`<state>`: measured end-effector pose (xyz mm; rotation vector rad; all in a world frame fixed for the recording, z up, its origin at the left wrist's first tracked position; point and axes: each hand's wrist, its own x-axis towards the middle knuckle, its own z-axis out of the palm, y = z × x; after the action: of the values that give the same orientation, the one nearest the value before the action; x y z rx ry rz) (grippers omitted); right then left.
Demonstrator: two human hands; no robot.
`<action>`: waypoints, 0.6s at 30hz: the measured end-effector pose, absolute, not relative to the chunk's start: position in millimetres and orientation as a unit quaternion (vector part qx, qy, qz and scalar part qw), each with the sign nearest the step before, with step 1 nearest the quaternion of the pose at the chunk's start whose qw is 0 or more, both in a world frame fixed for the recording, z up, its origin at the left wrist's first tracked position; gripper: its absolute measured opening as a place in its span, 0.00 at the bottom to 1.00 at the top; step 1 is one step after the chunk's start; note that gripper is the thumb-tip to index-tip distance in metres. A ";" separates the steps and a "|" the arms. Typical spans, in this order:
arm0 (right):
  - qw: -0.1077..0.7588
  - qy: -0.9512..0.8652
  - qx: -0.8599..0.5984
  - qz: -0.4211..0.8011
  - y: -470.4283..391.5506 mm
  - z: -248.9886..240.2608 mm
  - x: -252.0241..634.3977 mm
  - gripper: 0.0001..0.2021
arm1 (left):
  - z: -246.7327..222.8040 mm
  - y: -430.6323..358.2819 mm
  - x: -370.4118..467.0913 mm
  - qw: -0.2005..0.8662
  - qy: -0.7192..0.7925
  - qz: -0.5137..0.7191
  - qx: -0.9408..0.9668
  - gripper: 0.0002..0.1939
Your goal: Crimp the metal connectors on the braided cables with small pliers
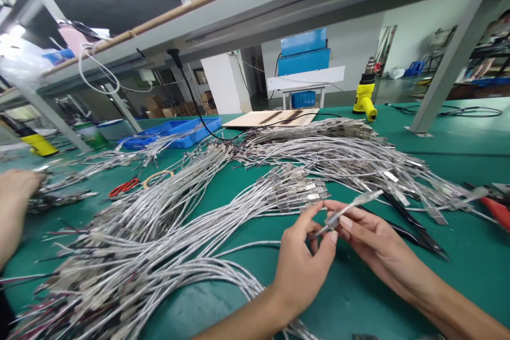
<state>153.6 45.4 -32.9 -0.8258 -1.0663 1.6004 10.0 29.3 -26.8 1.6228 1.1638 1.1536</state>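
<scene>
While both hands meet over the green table, the left hand and the right hand are pinching the same thin silver cable between fingertips, right at its metal plug end, which sticks up and to the right just above the tabletop. Neither hand is clenched hard, it looks more like a light fingertip grip.

That cable looks light and floppy along its length, with only the plug end stiff, so I'd say the plug or the bit just behind it is the place to hold; grabbed further back it would probably just droop. The braid looks a little slick too.

Around it is a lot of clutter. A big heap of cables like it lies to the left and another bundle fans out behind the hands, close enough to snag. Black tweezers lie just right of the right hand, with a red-handled tool at the edge. Farther back: red scissors, a blue tray, a yellow tool. Someone else's hand is at the far left, well apart.
</scene>
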 end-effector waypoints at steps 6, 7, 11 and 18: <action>0.517 -0.489 -0.389 0.585 48.3 -36.0 157.1 0.20 | -25.8 33.9 11.1 0.510 0.430 0.451 0.594 0.22; 0.512 -0.503 -0.397 0.572 49.0 -36.4 158.5 0.20 | -25.9 35.1 10.8 0.514 0.424 0.451 0.594 0.21; 0.502 -0.547 -0.408 0.531 51.0 -37.1 163.2 0.17 | -27.5 40.5 9.2 0.536 0.395 0.439 0.603 0.19; 0.581 -0.545 -0.523 0.304 59.1 -41.9 177.9 0.13 | -31.7 44.0 11.4 0.584 0.446 0.424 0.529 0.22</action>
<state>177.9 59.1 -41.9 -1.2222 -1.2739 0.7096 11.4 44.0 -31.7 1.2338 1.0400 0.9903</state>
